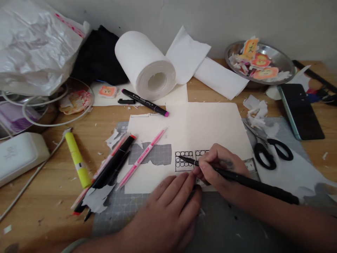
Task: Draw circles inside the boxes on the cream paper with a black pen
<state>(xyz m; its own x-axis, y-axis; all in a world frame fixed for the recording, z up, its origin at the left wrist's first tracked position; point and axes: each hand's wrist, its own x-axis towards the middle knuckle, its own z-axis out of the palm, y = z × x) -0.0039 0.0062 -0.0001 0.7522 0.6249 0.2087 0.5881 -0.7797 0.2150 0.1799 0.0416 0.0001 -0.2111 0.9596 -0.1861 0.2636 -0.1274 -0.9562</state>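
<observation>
My right hand is closed around a long black marker pen. Its tip touches a small box of drawn circles on a white sheet of paper. A second drawn box beside it is partly covered by that hand. My left hand lies over the sheet's lower edge with fingers stretched out, its fingertips close to the right hand. The underside of its thumb is in shadow. A piece is cut out of the sheet's left part, showing the grey cutting mat. A pink pen rests across this gap.
Black scissors, paper scraps and a phone lie right. A paper roll and a metal bowl holding paper cutouts stand behind. Left are a yellow highlighter, several markers, a white charger and a plastic bag.
</observation>
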